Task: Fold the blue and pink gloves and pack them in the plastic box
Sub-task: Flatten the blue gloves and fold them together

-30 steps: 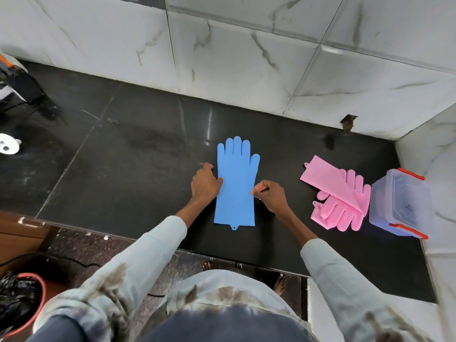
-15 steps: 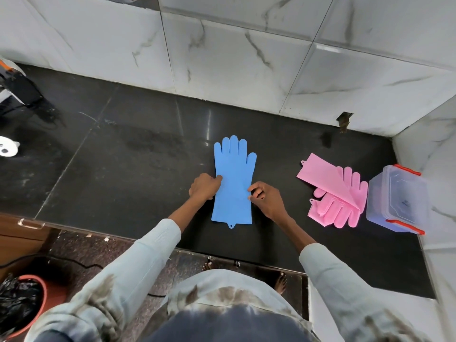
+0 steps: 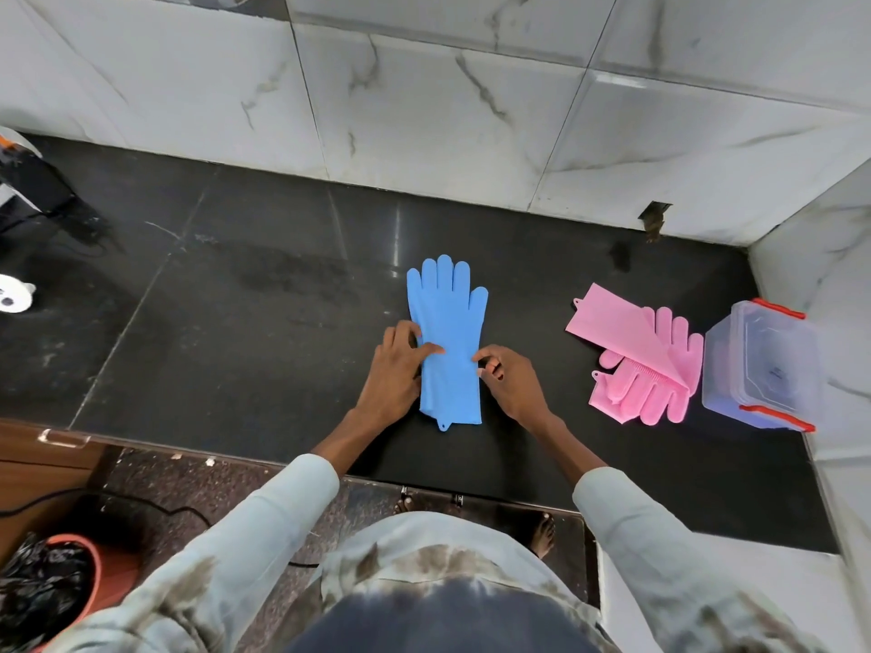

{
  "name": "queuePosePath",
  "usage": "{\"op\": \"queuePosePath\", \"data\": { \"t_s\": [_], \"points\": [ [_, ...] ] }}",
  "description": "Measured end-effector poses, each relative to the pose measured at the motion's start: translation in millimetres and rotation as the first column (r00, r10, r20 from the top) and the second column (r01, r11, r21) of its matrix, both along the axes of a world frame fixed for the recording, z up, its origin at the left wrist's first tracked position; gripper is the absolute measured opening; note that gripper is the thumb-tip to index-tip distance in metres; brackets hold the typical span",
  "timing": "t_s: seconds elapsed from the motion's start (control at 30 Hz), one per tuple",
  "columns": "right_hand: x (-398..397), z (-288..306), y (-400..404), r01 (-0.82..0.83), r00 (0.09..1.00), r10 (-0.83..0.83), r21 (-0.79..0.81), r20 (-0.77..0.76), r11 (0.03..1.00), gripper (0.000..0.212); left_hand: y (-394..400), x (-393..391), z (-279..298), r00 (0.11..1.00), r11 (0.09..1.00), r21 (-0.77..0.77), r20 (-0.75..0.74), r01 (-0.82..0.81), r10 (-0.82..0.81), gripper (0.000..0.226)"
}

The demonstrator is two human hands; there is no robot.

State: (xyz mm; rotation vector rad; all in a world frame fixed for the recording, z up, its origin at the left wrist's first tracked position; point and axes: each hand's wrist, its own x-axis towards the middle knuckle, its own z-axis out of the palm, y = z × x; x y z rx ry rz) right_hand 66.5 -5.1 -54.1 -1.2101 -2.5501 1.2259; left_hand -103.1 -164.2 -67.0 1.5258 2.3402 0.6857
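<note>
The blue glove (image 3: 447, 332) lies flat on the black counter (image 3: 264, 322), fingers pointing at the wall and cuff toward me. My left hand (image 3: 395, 369) pinches its left edge at the middle, thumb lying on the glove. My right hand (image 3: 511, 381) pinches the right edge at the same height. Two pink gloves (image 3: 636, 365) lie crossed in a heap to the right, one cuff up-left, the fingers of the other down-right. Beside them, at the counter's right end, stands the clear plastic box (image 3: 763, 369) with red clips and its lid on.
Marble-tiled walls close the counter at the back and on the right. A white round object (image 3: 14, 299) and a dark appliance (image 3: 28, 186) sit at the far left. Below the counter's front edge are the floor, my feet and an orange bucket (image 3: 70, 582).
Both hands have shifted slightly along the glove's edges and now pinch them at mid-length, my left thumb resting on the blue surface. The gloves and box have not moved.
</note>
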Motion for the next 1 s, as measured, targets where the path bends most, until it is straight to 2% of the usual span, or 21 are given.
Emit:
{"op": "queuePosePath", "data": {
  "t_s": [0.07,0.17,0.27,0.4,0.5,0.6,0.63,0.77,0.9,1.0],
  "points": [
    [4,0,-2,-0.055,0.998,0.053,0.085,0.023,0.995,0.025,-1,0,0,0.996,0.999,-0.035,-0.09,-0.005,0.002,0.032],
    [13,-3,-5,-0.195,0.981,0.192,0.196,0.037,0.961,0.038,7,-3,5,0.998,1.0,0.001,-0.066,0.005,-0.005,0.027],
    [13,-5,-7,-0.286,0.958,0.277,0.237,0.074,0.928,0.053,19,-5,18,0.993,0.996,0.07,0.11,-0.05,0.042,0.029],
    [3,-1,-9,-0.198,0.979,0.202,0.222,0.005,0.955,0.046,30,-6,26,0.957,0.988,0.067,0.264,-0.138,0.116,0.029],
    [-1,1,-7,-0.195,0.98,0.194,0.304,0.035,0.932,0.044,32,-9,24,0.929,0.986,0.009,0.336,-0.167,0.154,0.026],
    [-3,3,-6,-0.249,0.968,0.23,0.231,0.105,0.941,0.058,35,-13,22,0.875,0.975,-0.025,0.435,-0.223,0.211,0.025],
    [-4,3,-7,-0.24,0.969,0.225,0.194,0.099,0.951,0.057,37,-14,22,0.86,0.969,-0.038,0.454,-0.244,0.235,0.03],
    [-14,6,-3,-0.129,0.992,0.129,0.173,0.012,0.976,0.021,40,-16,19,0.845,0.964,-0.078,0.466,-0.255,0.261,0.043],
    [-22,8,5,-0.078,0.997,0.076,0.105,0.024,0.991,0.029,43,-23,15,0.83,0.954,-0.13,0.47,-0.271,0.3,0.037],
    [-35,9,13,-0.005,0.998,0.006,-0.025,0.059,1.0,0.032,54,-27,21,0.845,0.944,-0.154,0.421,-0.293,0.33,0.044]
  ]
}}
